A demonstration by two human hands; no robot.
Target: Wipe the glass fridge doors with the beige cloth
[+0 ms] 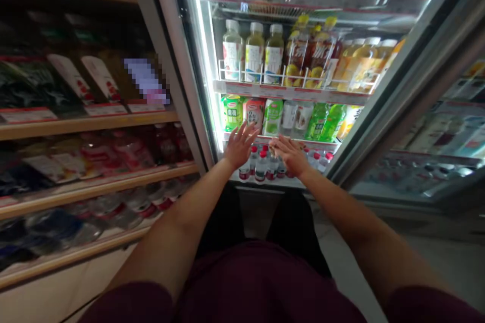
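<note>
Both my hands reach toward the lower shelves of a lit drinks cooler. My left hand [241, 146] has its fingers spread and holds nothing, just in front of a pink-labelled bottle [253, 112]. To its right, my right hand [291, 155] is near the shelf edge below the clear bottles [295, 117], fingers stretched out; something small and brownish shows by its fingertips, too unclear to name. Beside the pink one stand a green-labelled bottle [232, 112] and another green bottle [273, 116]. Below my hands are small water bottles with red caps [261, 165].
Above, a wire-fronted shelf [288, 92] holds upright bottles of juice and tea. Wooden shelves [87, 123] with drinks stand at the left. A metal door frame [397, 75] slants along the cooler's right side, with more bottles behind glass [428, 126] beyond it.
</note>
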